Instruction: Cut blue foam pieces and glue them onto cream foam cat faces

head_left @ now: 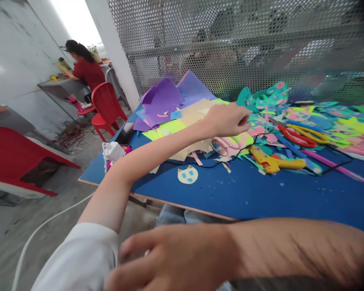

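Observation:
My left hand (227, 119) reaches over the blue table, its fingers curled in; whatever they may hold is hidden. Silver-looking scissors (221, 146) lie just below it among coloured paper or foam scraps. Close to the camera, my right hand (176, 258) is in front of the table edge, fingers bent and apart, somewhat blurred, with nothing seen in it. A pale round cat-face cutout (187, 175) with blue patches lies flat near the front edge. Right of the scissors rests a yellow glue gun (273, 161).
Purple sheets (162, 101) lean at the back by the perforated metal screen (230, 44). Red-handled scissors (297, 136) and a pink-purple pen (333, 165) lie right. A white plug (114, 151) stands at the left edge. A person in red (89, 70) sits beyond.

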Tool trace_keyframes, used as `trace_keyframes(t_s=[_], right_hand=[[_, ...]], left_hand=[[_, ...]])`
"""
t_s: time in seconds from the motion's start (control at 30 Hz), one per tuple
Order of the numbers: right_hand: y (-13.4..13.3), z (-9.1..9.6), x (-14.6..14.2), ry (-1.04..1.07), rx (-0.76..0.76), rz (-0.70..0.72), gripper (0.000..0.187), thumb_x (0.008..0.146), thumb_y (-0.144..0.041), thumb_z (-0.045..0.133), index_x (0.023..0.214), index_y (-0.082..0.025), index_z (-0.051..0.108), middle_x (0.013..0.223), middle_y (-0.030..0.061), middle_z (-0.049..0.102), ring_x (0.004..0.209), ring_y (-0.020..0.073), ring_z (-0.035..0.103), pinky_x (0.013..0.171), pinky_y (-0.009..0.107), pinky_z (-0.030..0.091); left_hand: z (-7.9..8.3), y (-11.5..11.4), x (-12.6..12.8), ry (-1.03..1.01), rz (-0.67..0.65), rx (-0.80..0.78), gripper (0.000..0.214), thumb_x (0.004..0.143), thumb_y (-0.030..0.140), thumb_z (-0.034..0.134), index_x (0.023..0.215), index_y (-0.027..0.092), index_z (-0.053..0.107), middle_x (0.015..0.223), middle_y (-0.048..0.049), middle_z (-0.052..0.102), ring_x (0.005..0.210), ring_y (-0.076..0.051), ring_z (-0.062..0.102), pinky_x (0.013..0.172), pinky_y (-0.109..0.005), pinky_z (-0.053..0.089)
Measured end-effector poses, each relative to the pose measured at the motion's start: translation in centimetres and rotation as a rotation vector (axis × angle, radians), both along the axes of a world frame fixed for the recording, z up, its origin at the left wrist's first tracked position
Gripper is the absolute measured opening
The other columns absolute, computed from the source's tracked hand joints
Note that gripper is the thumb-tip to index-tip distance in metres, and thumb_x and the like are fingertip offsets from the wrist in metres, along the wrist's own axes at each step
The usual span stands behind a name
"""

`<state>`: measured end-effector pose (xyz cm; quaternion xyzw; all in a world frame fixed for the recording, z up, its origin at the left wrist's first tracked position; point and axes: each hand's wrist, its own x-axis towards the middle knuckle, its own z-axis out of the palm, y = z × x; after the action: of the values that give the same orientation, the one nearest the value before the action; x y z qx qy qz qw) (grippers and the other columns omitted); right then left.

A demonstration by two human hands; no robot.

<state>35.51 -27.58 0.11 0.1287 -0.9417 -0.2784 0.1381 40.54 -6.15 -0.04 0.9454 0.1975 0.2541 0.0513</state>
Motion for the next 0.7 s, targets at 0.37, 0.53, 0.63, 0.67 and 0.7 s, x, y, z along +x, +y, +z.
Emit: trace_keyframes(t_s=[0.37,0.53,0.63,0.67,0.7], right_hand=[[9.6,-6.5,15.7,0.220,-0.729,-0.694,0.055,0.100,-0.030,0.057,0.152,-0.014,0.047,0.130,0.0179,0.071,0.117,0.0291,0.067,0.099,0.046,0.052],[10.1,-7.7,13.3,0.162,-0.853,-0.683,0.084,0.096,-0.036,0.065,0.166,-0.014,0.025,0.142,0.0190,0.066,0.134,0.0347,0.056,0.109,0.053,0.045],[10.3,-8.3,12.2,0.157,-0.862,-0.654,0.093,0.092,-0.039,0.069,0.167,-0.014,0.019,0.139,0.0180,0.067,0.133,0.0377,0.054,0.112,0.058,0.039],[10.3,-8.4,12.2,0.166,-0.865,-0.654,0.094,0.092,-0.039,0.070,0.167,-0.015,0.019,0.135,0.0170,0.069,0.130,0.0375,0.055,0.112,0.058,0.039],[10.2,-8.5,12.3,0.174,-0.874,-0.656,0.094,0.092,-0.039,0.070,0.167,-0.017,0.019,0.130,0.0156,0.070,0.127,0.0366,0.056,0.111,0.058,0.039]], left_hand=[[-2.8,1.2,-8.0,-0.179,0.177,-0.195,0.027,0.093,0.037,0.059,0.076,0.018,0.067,0.072,-0.0017,0.067,0.065,-0.012,0.052,0.063,-0.028,0.030],[-4.0,0.9,-8.2,-0.182,0.188,-0.231,0.029,0.093,0.041,0.060,0.077,0.018,0.067,0.071,-0.0005,0.065,0.063,-0.011,0.050,0.062,-0.028,0.030],[-5.1,0.3,-8.0,-0.294,0.114,-0.375,0.035,0.094,0.048,0.060,0.076,0.018,0.064,0.066,0.0012,0.058,0.062,-0.011,0.046,0.063,-0.028,0.032],[-5.6,0.1,-7.9,-0.364,0.086,-0.449,0.038,0.094,0.050,0.059,0.074,0.018,0.061,0.065,0.0016,0.055,0.062,-0.011,0.045,0.063,-0.028,0.034],[-6.0,-0.2,-7.9,-0.440,0.068,-0.527,0.040,0.094,0.052,0.059,0.073,0.018,0.059,0.065,0.0020,0.052,0.062,-0.011,0.043,0.063,-0.028,0.034]])
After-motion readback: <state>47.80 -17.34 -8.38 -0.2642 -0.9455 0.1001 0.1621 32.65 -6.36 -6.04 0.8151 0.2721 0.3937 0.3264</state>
